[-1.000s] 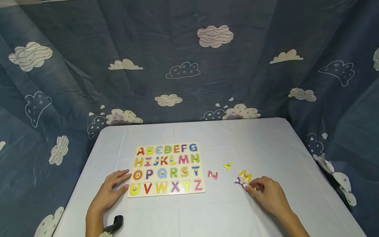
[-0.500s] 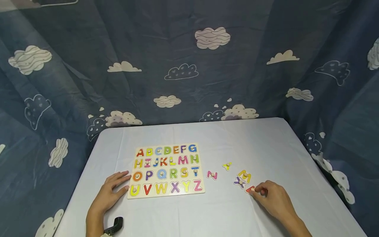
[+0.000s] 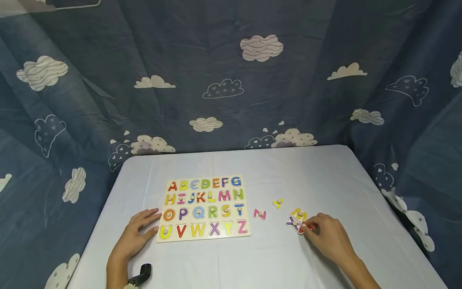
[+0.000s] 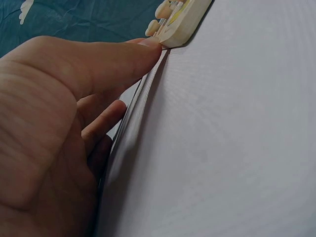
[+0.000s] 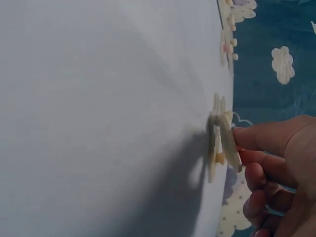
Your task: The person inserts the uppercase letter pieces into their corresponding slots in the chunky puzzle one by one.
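My right hand point(image 3: 330, 237) pinches a red letter piece point(image 3: 302, 228) between thumb and finger; in the right wrist view this thin wooden piece point(image 5: 228, 140) stands tilted on edge. Its red face is partly hidden by the fingertips. Right beside it lie a purple X piece point(image 3: 292, 222) and a yellow W piece point(image 3: 299, 214). My left hand point(image 3: 134, 230) rests at the left edge of the wooden alphabet board point(image 3: 202, 240), fingers relaxed. In the left wrist view the thumb point(image 4: 123, 61) is right at the board's corner.
Between board and right hand lie a pink Z-shaped piece point(image 3: 259, 214) and a yellow Y piece point(image 3: 278, 203). Knobbed letters fill the board's upper rows. A white cloth covers the table point(image 3: 216, 265); a dark cloud-print curtain point(image 3: 223, 108) hangs behind.
My right hand shifted slightly right with the red piece, then came back left and up toward the X and W pieces. The left hand stays at the board.
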Motion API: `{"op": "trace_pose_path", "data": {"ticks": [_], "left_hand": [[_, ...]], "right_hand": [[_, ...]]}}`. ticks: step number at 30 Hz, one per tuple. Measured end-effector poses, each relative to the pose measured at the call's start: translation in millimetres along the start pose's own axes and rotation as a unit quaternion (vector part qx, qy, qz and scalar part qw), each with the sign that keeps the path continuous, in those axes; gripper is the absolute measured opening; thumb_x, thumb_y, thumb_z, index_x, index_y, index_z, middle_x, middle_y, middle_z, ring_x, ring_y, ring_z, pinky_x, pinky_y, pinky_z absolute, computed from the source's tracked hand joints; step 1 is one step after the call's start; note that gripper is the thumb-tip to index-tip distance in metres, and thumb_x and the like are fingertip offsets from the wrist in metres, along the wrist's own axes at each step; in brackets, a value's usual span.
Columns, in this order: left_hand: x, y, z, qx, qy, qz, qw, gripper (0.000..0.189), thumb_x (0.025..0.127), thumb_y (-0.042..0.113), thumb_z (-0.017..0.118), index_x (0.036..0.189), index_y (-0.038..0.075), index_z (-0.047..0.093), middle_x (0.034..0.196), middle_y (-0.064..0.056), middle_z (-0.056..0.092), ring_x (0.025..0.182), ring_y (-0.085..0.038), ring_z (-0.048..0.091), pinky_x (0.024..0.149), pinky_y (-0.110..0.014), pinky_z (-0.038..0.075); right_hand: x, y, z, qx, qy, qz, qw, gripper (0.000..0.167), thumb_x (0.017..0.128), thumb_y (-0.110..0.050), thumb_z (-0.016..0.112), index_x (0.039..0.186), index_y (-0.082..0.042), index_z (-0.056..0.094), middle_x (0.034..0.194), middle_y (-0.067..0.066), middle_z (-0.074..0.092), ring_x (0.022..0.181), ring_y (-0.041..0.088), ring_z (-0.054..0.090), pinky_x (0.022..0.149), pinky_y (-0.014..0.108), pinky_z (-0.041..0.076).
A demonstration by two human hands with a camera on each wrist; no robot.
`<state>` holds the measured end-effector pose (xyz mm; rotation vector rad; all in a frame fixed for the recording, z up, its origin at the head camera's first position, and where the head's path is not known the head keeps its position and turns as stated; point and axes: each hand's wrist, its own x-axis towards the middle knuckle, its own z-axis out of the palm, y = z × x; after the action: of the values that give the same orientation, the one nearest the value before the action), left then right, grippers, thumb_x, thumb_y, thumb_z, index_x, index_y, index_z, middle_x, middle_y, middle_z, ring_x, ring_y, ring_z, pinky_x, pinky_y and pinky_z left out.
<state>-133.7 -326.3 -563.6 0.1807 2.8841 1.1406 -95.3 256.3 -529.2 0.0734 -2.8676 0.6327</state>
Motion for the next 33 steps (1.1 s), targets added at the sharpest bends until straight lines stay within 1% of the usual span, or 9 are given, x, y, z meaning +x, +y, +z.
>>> {"op": "trace_pose_path", "data": {"ticks": [3,5,7,11,14,19,26,30,33], "left_hand": [[0.3,0.3,0.6,0.003,0.0,0.0,1.0,0.047,0.093,0.025,0.076,0.137,0.013,0.067,0.155,-0.013,0.052,0.15,-0.042,0.029,0.118,-0.074,0.022],[0.5,0.1,-0.8,0.006,0.0,-0.001,1.0,0.047,0.093,0.025,0.076,0.137,0.013,0.067,0.155,-0.013,0.052,0.151,-0.042,0.028,0.118,-0.074,0.022],[0.5,0.0,-1.8,0.006,0.0,-0.003,1.0,0.046,0.093,0.024,0.076,0.137,0.013,0.068,0.155,-0.012,0.052,0.151,-0.042,0.028,0.119,-0.073,0.021],[0.0,-0.7,-2.3,0.001,0.0,0.0,1.0,0.046,0.093,0.022,0.076,0.137,0.012,0.068,0.155,-0.012,0.052,0.151,-0.042,0.029,0.119,-0.073,0.022],[-0.2,-1.0,-1.5,-0.002,0.001,0.004,1.0,0.046,0.093,0.021,0.077,0.136,0.011,0.068,0.154,-0.013,0.053,0.15,-0.041,0.029,0.118,-0.073,0.022],[1.4,-0.4,-0.3,-0.003,0.0,0.003,1.0,0.046,0.093,0.021,0.076,0.137,0.012,0.067,0.155,-0.013,0.052,0.151,-0.042,0.029,0.119,-0.073,0.022],[3.3,-0.4,1.1,0.001,0.0,-0.002,1.0,0.046,0.092,0.021,0.077,0.137,0.013,0.068,0.155,-0.012,0.052,0.151,-0.041,0.028,0.119,-0.072,0.021],[3.3,0.6,0.5,0.0,-0.003,-0.007,1.0,0.047,0.093,0.021,0.076,0.138,0.014,0.067,0.156,-0.011,0.051,0.152,-0.041,0.027,0.119,-0.073,0.02],[2.3,1.2,-0.7,0.004,-0.003,-0.008,1.0,0.047,0.093,0.021,0.076,0.138,0.013,0.067,0.156,-0.012,0.051,0.152,-0.042,0.027,0.119,-0.073,0.02]], "right_hand": [[6.6,-6,-1,0.005,0.014,-0.024,0.9996,0.008,0.08,-0.019,0.086,0.083,-0.016,0.08,0.07,-0.011,0.057,0.065,0.009,0.045,0.057,0.024,0.035],[11.4,-12,1,0.021,0.021,-0.037,0.9989,0.007,0.081,-0.018,0.086,0.083,-0.017,0.08,0.07,-0.012,0.057,0.066,0.009,0.047,0.057,0.024,0.037],[16.3,-18,5,0.048,0.026,-0.049,0.9973,0.007,0.082,-0.019,0.087,0.084,-0.018,0.08,0.071,-0.014,0.057,0.066,0.008,0.047,0.057,0.023,0.038],[28.1,-35,19,0.105,0.02,-0.076,0.9914,0.008,0.084,-0.02,0.087,0.087,-0.02,0.08,0.07,-0.015,0.054,0.065,0.01,0.049,0.058,0.021,0.039],[37.6,-50,30,0.139,0.005,-0.087,0.9864,0.008,0.084,-0.02,0.087,0.089,-0.02,0.08,0.072,-0.015,0.055,0.067,0.012,0.051,0.06,0.021,0.04],[52.2,-80,48,0.183,-0.029,-0.084,0.9791,0.01,0.085,-0.02,0.086,0.094,-0.019,0.082,0.073,-0.015,0.057,0.071,0.015,0.054,0.063,0.022,0.041],[67.6,-121,69,0.218,-0.079,-0.1,0.9676,0.01,0.087,-0.022,0.085,0.096,-0.02,0.082,0.072,-0.014,0.056,0.069,0.01,0.051,0.06,0.021,0.04],[74.1,-145,82,0.228,-0.102,-0.122,0.9607,0.009,0.087,-0.021,0.083,0.096,-0.021,0.082,0.072,-0.014,0.057,0.071,0.012,0.052,0.062,0.021,0.04],[78.2,-163,94,0.236,-0.114,-0.15,0.9534,0.007,0.088,-0.019,0.082,0.095,-0.021,0.081,0.072,-0.012,0.058,0.069,0.011,0.052,0.062,0.02,0.04]]}}
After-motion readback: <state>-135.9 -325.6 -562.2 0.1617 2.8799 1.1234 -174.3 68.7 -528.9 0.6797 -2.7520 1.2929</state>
